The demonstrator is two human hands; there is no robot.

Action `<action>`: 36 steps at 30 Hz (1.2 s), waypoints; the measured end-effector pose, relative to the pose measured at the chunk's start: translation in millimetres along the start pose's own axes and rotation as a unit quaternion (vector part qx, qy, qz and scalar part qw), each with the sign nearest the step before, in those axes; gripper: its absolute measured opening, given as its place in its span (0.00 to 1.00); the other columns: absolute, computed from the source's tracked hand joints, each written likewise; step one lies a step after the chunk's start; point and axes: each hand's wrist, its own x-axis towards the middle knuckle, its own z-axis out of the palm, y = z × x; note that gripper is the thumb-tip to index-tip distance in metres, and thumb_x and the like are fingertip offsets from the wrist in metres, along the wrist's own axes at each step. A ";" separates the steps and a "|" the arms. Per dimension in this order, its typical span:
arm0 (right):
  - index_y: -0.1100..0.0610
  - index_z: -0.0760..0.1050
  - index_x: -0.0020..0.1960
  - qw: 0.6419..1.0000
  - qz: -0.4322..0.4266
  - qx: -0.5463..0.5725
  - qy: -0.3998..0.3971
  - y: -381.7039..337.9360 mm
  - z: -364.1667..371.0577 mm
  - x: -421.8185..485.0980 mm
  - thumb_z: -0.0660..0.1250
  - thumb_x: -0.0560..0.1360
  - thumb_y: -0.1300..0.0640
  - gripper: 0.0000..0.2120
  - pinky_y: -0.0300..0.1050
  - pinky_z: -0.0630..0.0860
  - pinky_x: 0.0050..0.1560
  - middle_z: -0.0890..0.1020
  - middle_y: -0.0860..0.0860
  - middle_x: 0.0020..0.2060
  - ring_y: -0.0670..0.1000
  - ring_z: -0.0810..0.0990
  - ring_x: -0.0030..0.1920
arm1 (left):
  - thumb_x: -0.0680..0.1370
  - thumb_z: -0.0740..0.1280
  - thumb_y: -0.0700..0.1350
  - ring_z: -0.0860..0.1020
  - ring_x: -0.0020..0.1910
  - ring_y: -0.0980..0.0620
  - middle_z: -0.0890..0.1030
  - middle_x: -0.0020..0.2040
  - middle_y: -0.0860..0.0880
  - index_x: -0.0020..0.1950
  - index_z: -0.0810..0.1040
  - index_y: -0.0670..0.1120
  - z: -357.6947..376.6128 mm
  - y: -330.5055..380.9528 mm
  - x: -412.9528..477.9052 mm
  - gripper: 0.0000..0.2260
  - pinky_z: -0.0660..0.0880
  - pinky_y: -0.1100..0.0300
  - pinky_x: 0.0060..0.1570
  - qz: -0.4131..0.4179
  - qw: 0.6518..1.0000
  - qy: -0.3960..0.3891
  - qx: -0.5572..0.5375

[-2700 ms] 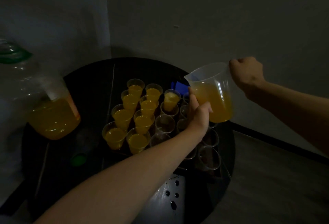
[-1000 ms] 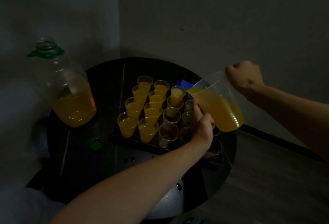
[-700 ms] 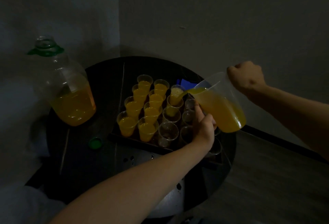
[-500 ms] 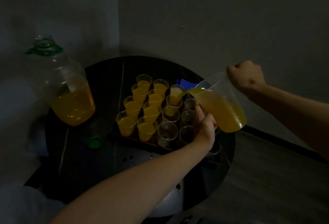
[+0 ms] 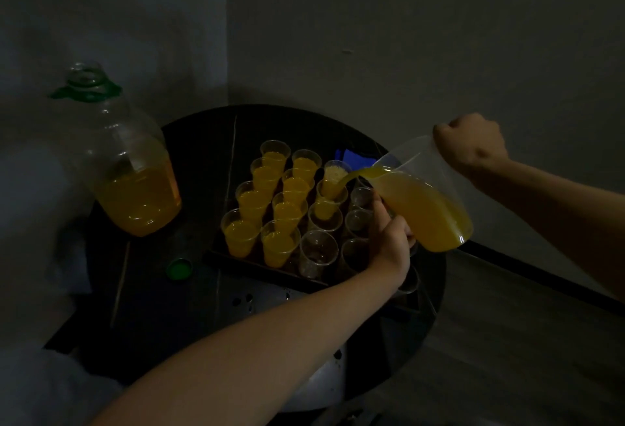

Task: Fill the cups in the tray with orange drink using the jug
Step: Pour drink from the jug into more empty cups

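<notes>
Pouring from afar, I see my right grip (image 5: 470, 146) clenched round the handle of the clear plastic jug (image 5: 424, 163), tipped so orange drink (image 5: 422, 212) streams into a clear plastic cup (image 5: 333, 190) in the dark tray (image 5: 263, 273) on the round black bench (image 5: 203, 128). My left grip (image 5: 389, 243) touches the jug's lower wall; whether it clasps it, I cannot tell. Full cups (image 5: 250, 199) fill the tray's left side, and empty cups (image 5: 318, 249) stand beside them.
</notes>
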 end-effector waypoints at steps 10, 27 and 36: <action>0.60 0.74 0.40 1.000 -0.002 -0.013 -0.002 2.6 3.1 -2.4 0.57 0.81 0.53 0.16 0.40 0.66 0.32 0.73 0.56 0.33 0.54 0.71 0.32 | 0.77 0.56 0.34 0.70 0.69 0.44 0.67 0.74 0.46 0.81 0.50 0.62 -5.4 -3.9 -1.0 0.38 0.70 0.40 0.68 0.003 1.000 -0.002 0.021; 0.61 0.77 0.42 0.999 0.011 -0.029 0.010 -2.6 0.5 -2.3 0.58 0.80 0.51 0.17 0.46 0.71 0.39 0.74 0.57 0.34 0.55 0.72 0.33 | 0.78 0.54 0.32 0.73 0.61 0.50 0.70 0.70 0.46 0.81 0.53 0.59 -2.0 -1.9 2.5 0.36 0.72 0.45 0.65 -0.002 1.000 0.009 0.010; 0.63 0.77 0.42 1.000 0.008 -0.015 0.005 -3.3 2.1 -4.5 0.57 0.79 0.50 0.19 0.53 0.78 0.41 0.79 0.60 0.37 0.58 0.77 0.36 | 0.79 0.54 0.32 0.71 0.67 0.44 0.68 0.73 0.44 0.81 0.51 0.60 -2.1 -1.0 4.4 0.36 0.71 0.41 0.67 -0.010 1.000 0.012 0.006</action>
